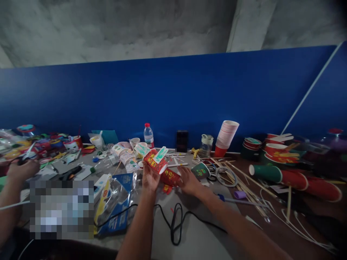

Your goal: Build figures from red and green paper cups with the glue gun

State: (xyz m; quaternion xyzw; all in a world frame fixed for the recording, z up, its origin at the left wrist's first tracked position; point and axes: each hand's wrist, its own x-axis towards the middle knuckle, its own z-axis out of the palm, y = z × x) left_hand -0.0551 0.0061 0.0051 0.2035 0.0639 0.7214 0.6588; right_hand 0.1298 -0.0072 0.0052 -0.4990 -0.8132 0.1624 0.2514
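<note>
A red paper cup (155, 162) with gold print, lying on its side, has white paper pieces with green scribbles on it. My left hand (150, 177) is closed round it from below. Against its lower right end is a second red paper cup (170, 177), tilted, with a small red piece (167, 189) hanging beneath. My right hand (189, 181) grips this second cup at its right end, fingers partly hidden. Just right of that hand lies a dark green cup (200, 170). Whether the two red cups are joined cannot be seen.
A co-worker's hand (23, 169) with scissors is at the left. Behind stand a bottle (149, 136), a glass jar (206, 144) and a leaning cup stack (227, 135). Black cable (177, 224) crosses the front. Wooden sticks (248, 191) and joined cups (294, 180) lie right.
</note>
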